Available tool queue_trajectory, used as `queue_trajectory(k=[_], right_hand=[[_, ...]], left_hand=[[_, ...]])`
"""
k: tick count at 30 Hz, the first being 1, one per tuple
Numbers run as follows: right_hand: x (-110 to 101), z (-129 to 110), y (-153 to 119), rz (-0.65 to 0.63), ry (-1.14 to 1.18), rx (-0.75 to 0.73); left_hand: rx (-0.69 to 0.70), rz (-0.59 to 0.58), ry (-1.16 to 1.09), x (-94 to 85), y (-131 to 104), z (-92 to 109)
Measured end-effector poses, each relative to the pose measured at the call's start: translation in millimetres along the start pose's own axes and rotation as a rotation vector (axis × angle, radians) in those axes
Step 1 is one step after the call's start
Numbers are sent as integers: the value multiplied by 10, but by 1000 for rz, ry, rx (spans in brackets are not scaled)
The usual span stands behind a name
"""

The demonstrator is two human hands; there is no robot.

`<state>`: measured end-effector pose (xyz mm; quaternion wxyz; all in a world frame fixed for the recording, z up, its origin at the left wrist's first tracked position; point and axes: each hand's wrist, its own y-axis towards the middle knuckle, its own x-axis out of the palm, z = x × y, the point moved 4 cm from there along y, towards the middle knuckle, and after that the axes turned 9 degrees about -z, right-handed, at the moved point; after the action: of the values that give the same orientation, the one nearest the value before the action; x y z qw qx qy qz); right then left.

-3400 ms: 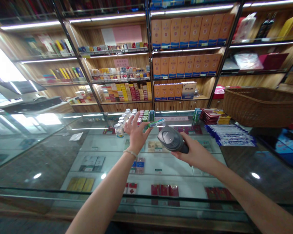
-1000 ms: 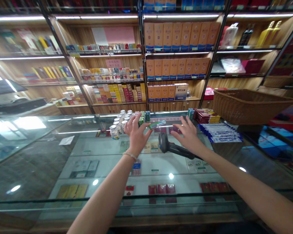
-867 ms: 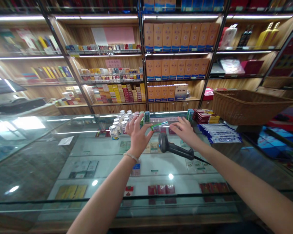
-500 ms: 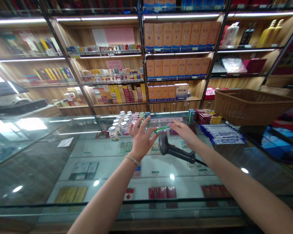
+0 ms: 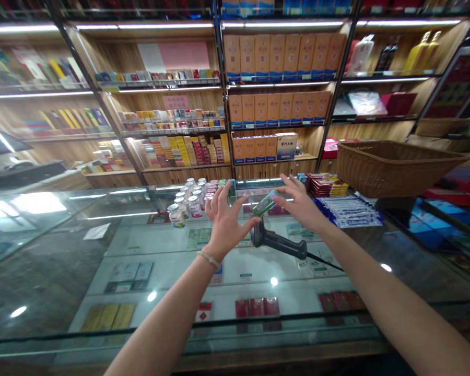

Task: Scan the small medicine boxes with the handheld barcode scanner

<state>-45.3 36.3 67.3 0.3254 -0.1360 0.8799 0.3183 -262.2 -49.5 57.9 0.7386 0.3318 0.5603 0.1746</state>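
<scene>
Two hands out: left hand [image 5: 230, 222] spread wide, thumb well clear of forefinger, seemingly gripping nothing; right hand [image 5: 302, 204] pinching pack [image 5: 265, 204] by its upper end. Slants down from there toward the gap between left thumb and forefinger, can't tell if touching. Looks light, stiffish, probably slick and easy to squash, so best pinched gently at the ends. Just below, scanner [image 5: 281, 244] on the counter [image 5: 168, 261]; jars [image 5: 183, 204] off left.

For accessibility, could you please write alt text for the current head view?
A person's right-hand grip holds a small green rectangular pack above a clear glass display counter, the left-hand grip open beside the pack. A dark grey pistol-shaped scanner lies on the counter.
</scene>
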Motion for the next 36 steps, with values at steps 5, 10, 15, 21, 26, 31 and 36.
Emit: queue_trajectory(k=[5, 10, 15, 21, 26, 31, 36], right_hand=[[-20, -205, -68, -73, -258, -157], [9, -344, -132, -91, -358, -220], [8, -413, -165, -111, -373, -219], [-28, -444, -153, -12, -368, -202], [-48, -440, -163, 56, -343, -194], [-38, -461, -176, 67, -350, -207], [-32, -488, -133, 55, -370, -191]], left_hand=[[14, 3, -26, -44, 13, 84], [71, -14, -21, -57, 5, 176], [86, -8, -20, -74, 5, 213], [34, 45, -42, -93, 6, 216], [15, 81, -47, -80, -6, 222], [7, 94, -51, -73, -10, 224], [-10, 85, -60, -50, 8, 225]])
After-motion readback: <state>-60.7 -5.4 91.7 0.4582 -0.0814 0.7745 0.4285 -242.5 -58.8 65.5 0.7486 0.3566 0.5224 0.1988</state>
